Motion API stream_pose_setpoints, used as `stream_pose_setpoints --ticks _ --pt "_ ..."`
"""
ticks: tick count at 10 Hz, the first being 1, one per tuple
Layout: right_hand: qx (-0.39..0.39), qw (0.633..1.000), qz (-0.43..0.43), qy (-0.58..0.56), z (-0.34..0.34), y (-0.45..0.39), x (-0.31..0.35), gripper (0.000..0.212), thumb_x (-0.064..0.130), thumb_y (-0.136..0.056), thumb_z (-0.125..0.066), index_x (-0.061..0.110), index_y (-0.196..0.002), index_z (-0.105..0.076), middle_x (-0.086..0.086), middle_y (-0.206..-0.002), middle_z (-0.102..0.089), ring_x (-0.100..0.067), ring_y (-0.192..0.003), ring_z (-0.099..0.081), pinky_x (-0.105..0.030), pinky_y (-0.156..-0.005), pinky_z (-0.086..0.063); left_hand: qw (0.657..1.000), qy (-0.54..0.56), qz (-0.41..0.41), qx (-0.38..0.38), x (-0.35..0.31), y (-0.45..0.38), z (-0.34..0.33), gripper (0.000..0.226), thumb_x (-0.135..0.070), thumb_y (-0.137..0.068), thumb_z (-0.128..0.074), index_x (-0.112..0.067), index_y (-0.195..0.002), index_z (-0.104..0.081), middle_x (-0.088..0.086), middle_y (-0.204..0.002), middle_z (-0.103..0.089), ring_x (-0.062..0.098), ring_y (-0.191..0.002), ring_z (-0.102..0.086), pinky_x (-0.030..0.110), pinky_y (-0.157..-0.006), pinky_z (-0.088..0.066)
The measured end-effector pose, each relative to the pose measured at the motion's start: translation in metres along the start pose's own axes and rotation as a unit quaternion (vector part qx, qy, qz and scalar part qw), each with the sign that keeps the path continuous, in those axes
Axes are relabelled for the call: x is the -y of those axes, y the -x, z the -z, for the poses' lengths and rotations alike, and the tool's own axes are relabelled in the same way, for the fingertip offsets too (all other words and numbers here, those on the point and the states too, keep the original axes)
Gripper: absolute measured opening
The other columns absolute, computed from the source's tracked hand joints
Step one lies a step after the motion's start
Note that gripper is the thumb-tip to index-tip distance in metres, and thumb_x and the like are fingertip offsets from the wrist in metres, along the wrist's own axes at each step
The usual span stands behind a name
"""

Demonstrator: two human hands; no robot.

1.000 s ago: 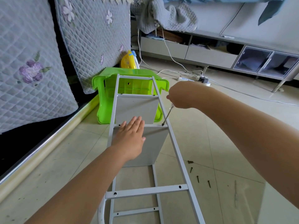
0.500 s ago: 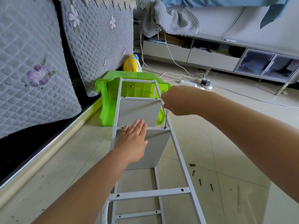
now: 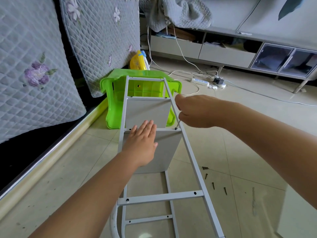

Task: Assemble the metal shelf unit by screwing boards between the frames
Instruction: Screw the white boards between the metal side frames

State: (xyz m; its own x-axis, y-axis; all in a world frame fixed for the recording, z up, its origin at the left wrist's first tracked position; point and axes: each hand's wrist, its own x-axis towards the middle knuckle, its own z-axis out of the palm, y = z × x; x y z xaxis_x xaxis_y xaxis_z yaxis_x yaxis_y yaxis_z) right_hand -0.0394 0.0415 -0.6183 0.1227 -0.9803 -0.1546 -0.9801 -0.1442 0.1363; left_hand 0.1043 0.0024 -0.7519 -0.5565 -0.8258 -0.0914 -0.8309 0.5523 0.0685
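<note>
Frame [image 3: 193,162] of grey metal lies lengthwise on the floor [image 3: 240,134], far end resting on a green stool [image 3: 109,100] that is tipped on its side. A second frame sits lower, seen through the gaps. Two boards stand between the frames: far board [image 3: 147,110] under the 2nd rung, near board [image 3: 166,148] under the 3rd rung [image 3: 163,129].

Left hand [image 3: 142,143] lies flat, fingers straight and together, palm on the near board's face w/ fingertips reaching the rung. It grips nothing.

Right hand [image 3: 195,110] is curled around a screwdriver [image 3: 178,124]; only the thin shaft shows below the fist, handle is hidden. Shaft goes down and a bit left, tip on a screw [image 3: 175,128] at the right end of the 3rd rung, just beside the long rail. So the screw is directly under the fist, right of the left hand.

Four loose screws [image 3: 213,179] lie on the floor right of the rail, near the board's lower edge. Nearer rung [image 3: 161,197] has open holes at both ends.

A power strip [image 3: 200,81] w/ cords lies well beyond the stool.
</note>
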Motion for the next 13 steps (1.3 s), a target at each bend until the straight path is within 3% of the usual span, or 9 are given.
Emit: stream_pose_setpoints --ticks 2,4,5,6,7,9,11,12,13 --pt "-0.040 0.999 -0.014 0.018 0.005 -0.006 -0.009 0.021 0.019 -0.097 -0.042 0.003 -0.109 -0.048 -0.016 -0.104 -0.057 -0.034 -0.093 -0.055 -0.035 -0.073 -0.041 1.000 0.000 0.002 0.000 0.000 -0.001 -0.002 0.058 -0.030 -0.102 -0.019 -0.012 -0.148 0.011 0.001 -0.155 0.019 0.014 -0.143 0.017 0.033 -0.114 0.010" --pt "-0.030 0.992 -0.085 0.091 0.006 -0.015 -0.013 0.047 0.041 -0.099 -0.028 0.007 -0.068 -0.039 -0.002 -0.071 -0.035 -0.026 -0.080 -0.043 -0.031 -0.068 -0.035 1.000 -0.003 0.008 -0.001 -0.001 0.001 0.000 0.058 -0.031 -0.102 -0.019 -0.012 -0.148 0.011 0.001 -0.155 0.019 0.014 -0.143 0.017 0.034 -0.114 0.010" --pt "0.008 0.990 -0.108 0.092 0.006 -0.017 -0.014 0.052 0.047 -0.097 -0.023 0.011 -0.064 -0.042 -0.002 -0.071 -0.042 -0.027 -0.085 -0.048 -0.034 -0.073 -0.038 1.000 -0.005 0.004 0.001 0.000 0.001 -0.001 0.059 -0.031 -0.102 -0.020 -0.011 -0.148 0.011 0.002 -0.155 0.019 0.014 -0.143 0.017 0.034 -0.114 0.010" --pt "0.025 0.995 -0.090 -0.025 0.003 -0.016 -0.015 0.027 0.031 -0.098 -0.032 0.005 -0.100 -0.041 -0.011 -0.090 -0.050 -0.029 -0.088 -0.046 -0.033 -0.073 -0.034 1.000 -0.006 0.001 -0.002 -0.001 0.000 -0.001 0.059 -0.031 -0.102 -0.020 -0.011 -0.147 0.011 0.002 -0.155 0.019 0.015 -0.143 0.017 0.034 -0.115 0.009" --pt "0.035 0.998 -0.041 -0.037 0.006 -0.014 -0.014 0.008 0.016 -0.097 -0.036 0.009 -0.096 -0.032 -0.003 -0.075 -0.040 -0.025 -0.081 -0.041 -0.032 -0.070 -0.031 1.000 -0.008 0.003 0.000 -0.001 0.001 -0.001 0.059 -0.031 -0.102 -0.019 -0.011 -0.147 0.012 0.002 -0.155 0.020 0.015 -0.142 0.018 0.035 -0.114 0.010" --pt "-0.021 0.997 -0.019 0.076 0.010 -0.013 -0.010 0.030 0.024 -0.099 -0.038 0.001 -0.113 -0.050 -0.017 -0.111 -0.056 -0.033 -0.103 -0.054 -0.030 -0.071 -0.035 1.000 -0.010 0.002 0.000 -0.001 0.001 -0.001 0.059 -0.031 -0.102 -0.019 -0.010 -0.147 0.012 0.003 -0.155 0.019 0.015 -0.143 0.017 0.035 -0.114 0.010" --pt "0.020 0.989 -0.080 0.122 0.004 -0.031 -0.011 0.030 0.017 -0.099 -0.034 0.004 -0.116 -0.055 -0.006 -0.093 -0.048 -0.033 -0.105 -0.054 -0.037 -0.082 -0.043 1.000 -0.015 0.002 0.000 -0.002 0.003 -0.001 0.059 -0.031 -0.102 -0.020 -0.011 -0.147 0.012 0.003 -0.155 0.020 0.015 -0.143 0.017 0.034 -0.114 0.010" --pt "0.061 0.990 -0.073 0.106 0.010 -0.025 -0.003 0.037 0.022 -0.101 -0.027 0.003 -0.124 -0.050 -0.013 -0.121 -0.053 -0.032 -0.117 -0.049 -0.037 -0.095 -0.040 1.000 -0.016 0.002 -0.005 -0.001 0.002 -0.001 0.059 -0.031 -0.102 -0.019 -0.011 -0.147 0.012 0.002 -0.155 0.019 0.015 -0.143 0.017 0.034 -0.114 0.009" --pt "0.080 0.990 -0.037 0.110 0.014 -0.014 0.002 0.036 0.012 -0.099 -0.030 -0.001 -0.132 -0.036 -0.016 -0.132 -0.042 -0.031 -0.117 -0.047 -0.033 -0.083 -0.038 1.000 -0.021 0.003 -0.002 -0.002 0.000 -0.001 0.058 -0.031 -0.102 -0.018 -0.011 -0.147 0.013 0.002 -0.155 0.020 0.015 -0.142 0.018 0.034 -0.115 0.010"
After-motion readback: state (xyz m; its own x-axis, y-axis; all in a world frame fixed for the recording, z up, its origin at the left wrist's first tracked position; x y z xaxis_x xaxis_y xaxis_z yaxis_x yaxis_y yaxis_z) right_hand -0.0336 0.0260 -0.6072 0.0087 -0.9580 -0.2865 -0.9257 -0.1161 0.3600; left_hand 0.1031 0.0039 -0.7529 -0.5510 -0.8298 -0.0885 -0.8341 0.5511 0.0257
